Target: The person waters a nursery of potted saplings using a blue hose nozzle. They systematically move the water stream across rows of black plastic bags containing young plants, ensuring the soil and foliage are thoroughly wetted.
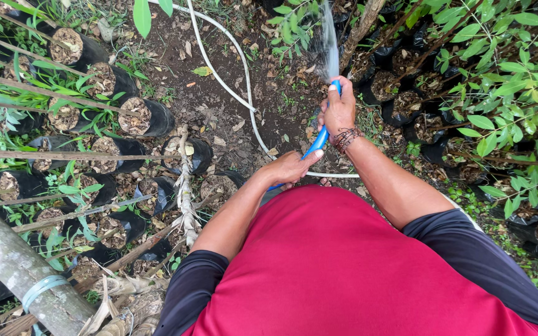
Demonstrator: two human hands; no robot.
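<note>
Red-shirted torso and dark sleeves fill the foreground, both arms reaching out to a blue flexible hose [316, 144].

Right hand [339, 111] is clenched round the hose's nozzle end, thumb over the outlet, fanning a water spray [328, 40] towards black plastic seedling bags [400, 102] among leafy saplings; left hand [291, 168] grips the hose further back. Watering is under way; next, I judge, the spray must swing across to unwatered bags.
</note>
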